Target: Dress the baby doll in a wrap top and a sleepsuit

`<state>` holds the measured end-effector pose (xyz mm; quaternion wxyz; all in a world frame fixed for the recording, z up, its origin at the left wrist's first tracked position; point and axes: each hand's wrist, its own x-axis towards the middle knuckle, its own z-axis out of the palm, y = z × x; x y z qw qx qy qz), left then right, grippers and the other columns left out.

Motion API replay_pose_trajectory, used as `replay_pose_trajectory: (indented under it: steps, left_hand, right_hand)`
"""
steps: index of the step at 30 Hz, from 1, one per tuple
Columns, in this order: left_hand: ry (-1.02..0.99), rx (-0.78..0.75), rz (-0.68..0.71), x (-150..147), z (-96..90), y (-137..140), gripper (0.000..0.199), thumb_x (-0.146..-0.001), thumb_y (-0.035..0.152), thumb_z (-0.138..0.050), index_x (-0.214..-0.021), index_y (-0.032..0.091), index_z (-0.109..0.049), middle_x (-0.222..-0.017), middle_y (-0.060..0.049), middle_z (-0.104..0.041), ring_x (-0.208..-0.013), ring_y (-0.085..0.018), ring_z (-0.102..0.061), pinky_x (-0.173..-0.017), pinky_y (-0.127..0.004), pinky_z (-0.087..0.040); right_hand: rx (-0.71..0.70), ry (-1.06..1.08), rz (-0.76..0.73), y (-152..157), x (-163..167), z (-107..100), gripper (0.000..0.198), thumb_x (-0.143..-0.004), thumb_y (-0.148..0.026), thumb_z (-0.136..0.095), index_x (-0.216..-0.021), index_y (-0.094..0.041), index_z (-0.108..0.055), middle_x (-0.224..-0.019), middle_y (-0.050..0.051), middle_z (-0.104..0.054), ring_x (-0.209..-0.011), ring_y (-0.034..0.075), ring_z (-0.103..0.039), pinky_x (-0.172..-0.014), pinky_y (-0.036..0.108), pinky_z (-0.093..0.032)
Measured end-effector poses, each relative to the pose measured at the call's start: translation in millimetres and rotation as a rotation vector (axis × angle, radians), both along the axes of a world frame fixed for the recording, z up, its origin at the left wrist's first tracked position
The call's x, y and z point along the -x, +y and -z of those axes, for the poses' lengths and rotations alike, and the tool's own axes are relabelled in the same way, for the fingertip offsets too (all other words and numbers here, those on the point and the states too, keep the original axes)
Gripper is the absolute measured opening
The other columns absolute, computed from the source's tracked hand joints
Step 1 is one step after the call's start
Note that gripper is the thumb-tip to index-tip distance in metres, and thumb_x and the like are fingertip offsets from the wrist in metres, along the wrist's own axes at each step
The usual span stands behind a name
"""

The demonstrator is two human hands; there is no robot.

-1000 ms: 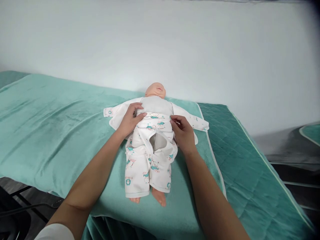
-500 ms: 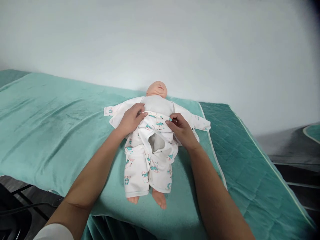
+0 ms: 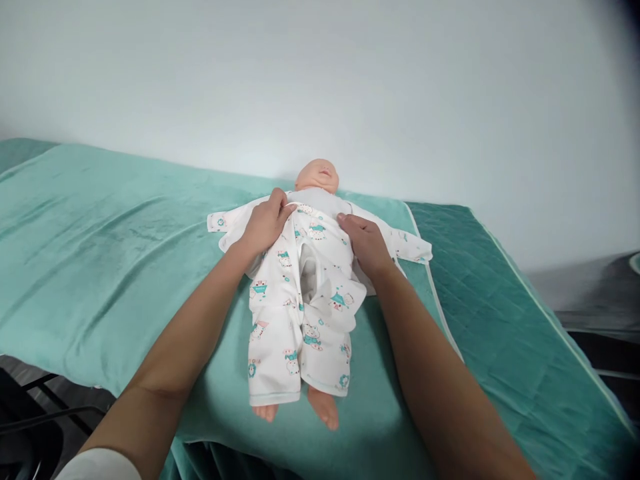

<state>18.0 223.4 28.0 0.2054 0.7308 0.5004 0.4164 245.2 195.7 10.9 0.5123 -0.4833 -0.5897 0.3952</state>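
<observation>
A baby doll [image 3: 317, 176] lies on its back, head toward the wall, bare feet toward me. It wears an open-fronted white jacket [image 3: 413, 247] with its sleeves spread to both sides. White printed baby trousers [image 3: 280, 333] with an open crotch cover its legs and belly. My left hand [image 3: 270, 220] pinches the waistband at the left side, thumb on top. On the opposite side my right hand [image 3: 366, 243] is closed on the waistband, its fingers partly hidden. The waistband is stretched across the doll's chest between both hands.
A light green velvety blanket [image 3: 100, 253] lies under the doll. To the right is a darker quilted green cover [image 3: 505, 320]. A pale wall [image 3: 320, 80] stands behind. At lower left are dark furniture parts [image 3: 30, 427] and a cable.
Both hands have drawn the trousers' waistband up toward the doll's chest, covering more of the grey-white front. The crotch opening has narrowed and moved up. The view has shifted slightly.
</observation>
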Motion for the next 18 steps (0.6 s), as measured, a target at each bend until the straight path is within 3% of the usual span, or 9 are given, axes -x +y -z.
replay_pose_trajectory:
  steps: [4,9,12,18]
  left_hand:
    - [0.048,0.017,0.008,-3,-0.7,17,0.016,-0.097,0.034,-0.05,-0.091,0.023,-0.04,-0.071,0.003,-0.05,-0.064,-0.016,-0.045,-0.065,-0.03,-0.029]
    - [0.04,0.068,0.029,-4,-0.9,32,0.018,-0.097,0.033,-0.05,-0.089,0.023,-0.038,-0.069,0.004,-0.048,-0.066,-0.015,-0.047,-0.064,-0.029,-0.031]
    - [0.004,0.089,0.035,-3,1.0,34,0.019,-0.097,0.033,-0.052,-0.087,0.023,-0.04,-0.068,0.004,-0.047,-0.066,-0.014,-0.047,-0.064,-0.028,-0.032]
    - [0.055,0.017,0.073,0,5.5,32,0.018,-0.096,0.037,-0.054,-0.089,0.022,-0.048,-0.075,0.001,-0.058,-0.072,-0.016,-0.053,-0.07,-0.029,-0.041]
  right_hand:
    - [0.204,0.352,-0.025,9,-2,5,0.036,-0.076,-0.054,-0.077,-0.067,-0.024,-0.058,-0.06,-0.004,-0.056,-0.057,0.014,-0.051,-0.052,0.029,-0.044]
    - [0.24,0.586,0.067,11,-3,9,0.03,-0.074,-0.05,-0.076,-0.076,-0.025,-0.06,-0.065,-0.004,-0.061,-0.062,0.017,-0.061,-0.06,0.032,-0.053]
    - [0.241,0.609,0.105,10,-4,11,0.029,-0.076,-0.049,-0.072,-0.072,-0.025,-0.055,-0.064,-0.004,-0.059,-0.062,0.018,-0.06,-0.062,0.032,-0.053]
    - [0.149,0.443,-0.029,8,-10,10,0.024,-0.072,-0.037,-0.077,-0.087,-0.025,-0.063,-0.07,-0.005,-0.058,-0.057,0.012,-0.05,-0.055,0.026,-0.043]
